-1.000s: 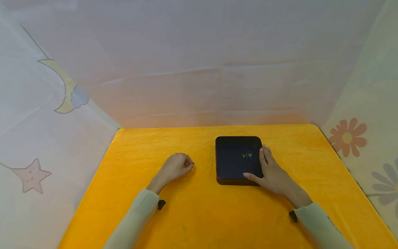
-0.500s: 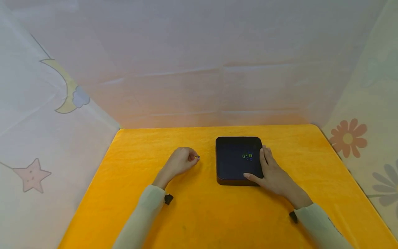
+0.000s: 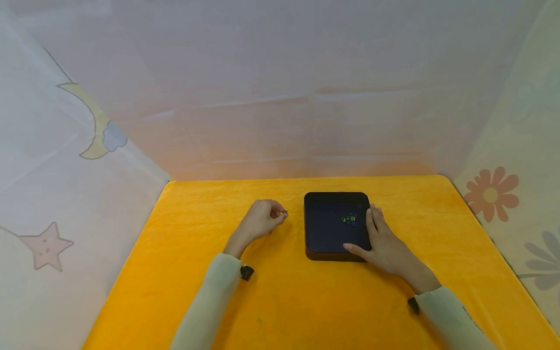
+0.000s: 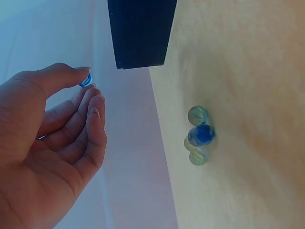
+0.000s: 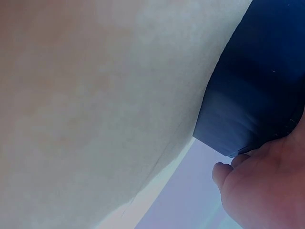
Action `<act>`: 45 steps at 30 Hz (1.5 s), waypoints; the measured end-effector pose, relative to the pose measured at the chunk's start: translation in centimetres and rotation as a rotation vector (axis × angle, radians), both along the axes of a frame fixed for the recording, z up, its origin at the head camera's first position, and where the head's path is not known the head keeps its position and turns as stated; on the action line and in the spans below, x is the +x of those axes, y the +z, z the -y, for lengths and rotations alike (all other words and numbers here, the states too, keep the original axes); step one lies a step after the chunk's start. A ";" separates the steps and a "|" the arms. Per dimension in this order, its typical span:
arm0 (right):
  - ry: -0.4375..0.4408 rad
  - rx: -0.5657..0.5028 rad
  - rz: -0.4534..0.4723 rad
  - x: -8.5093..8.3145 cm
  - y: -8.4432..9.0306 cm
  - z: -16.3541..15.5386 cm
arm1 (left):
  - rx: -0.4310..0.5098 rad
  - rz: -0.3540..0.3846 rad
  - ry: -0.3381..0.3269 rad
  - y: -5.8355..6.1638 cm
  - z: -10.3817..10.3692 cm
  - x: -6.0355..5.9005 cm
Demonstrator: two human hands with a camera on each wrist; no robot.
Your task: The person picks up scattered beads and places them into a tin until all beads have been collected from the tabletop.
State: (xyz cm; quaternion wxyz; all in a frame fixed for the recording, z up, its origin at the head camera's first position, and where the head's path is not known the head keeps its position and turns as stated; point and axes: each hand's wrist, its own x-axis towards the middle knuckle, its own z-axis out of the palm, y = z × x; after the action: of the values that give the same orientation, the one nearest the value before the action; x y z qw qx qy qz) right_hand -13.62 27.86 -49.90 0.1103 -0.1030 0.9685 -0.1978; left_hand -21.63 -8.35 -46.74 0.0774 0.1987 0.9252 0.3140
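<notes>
My left hand [image 3: 261,218] is a little left of the tray, above the yellow cloth. Its thumb and index fingertip pinch a small blue glass marble [image 4: 86,80], while the other fingers curl loosely below. A black square tray [image 3: 325,243] with rounded corners sits right of the middle, and several green and blue marbles [image 3: 349,219] lie together inside it near its right wall. Along the tray's right side rests my right hand [image 3: 387,248], fingers straight against the outer wall and thumb reaching over the near rim. In the right wrist view, the tray's dark side [image 5: 248,90] fills the upper right.
The left wrist view shows more marbles, blue [image 4: 201,135] and pale green [image 4: 198,115], clustered on the cloth; the head view does not show them. A yellow cloth [image 3: 280,296] covers the table. Printed fabric walls [image 3: 306,121] rise behind it and at both sides.
My left hand has moved right and away from me, toward the tray, still pinching the marble. The right hand and the tray have stayed in place.
</notes>
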 end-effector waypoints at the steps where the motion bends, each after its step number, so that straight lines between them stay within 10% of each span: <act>1: 0.000 0.000 -0.001 0.0 0.0 0.0 | 0.007 0.003 0.000 0.0 -0.1 -0.1; 45: 0.033 0.091 -0.070 -0.2 0.1 0.2 | 0.114 0.036 -0.076 0.8 -7.0 -3.0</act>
State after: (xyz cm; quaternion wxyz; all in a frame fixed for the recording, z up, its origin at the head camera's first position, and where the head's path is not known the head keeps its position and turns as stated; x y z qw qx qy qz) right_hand -13.81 27.71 -49.75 0.0842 -0.1206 0.9780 -0.1480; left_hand -24.63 -1.34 -45.99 0.0945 0.2323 0.8960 0.3664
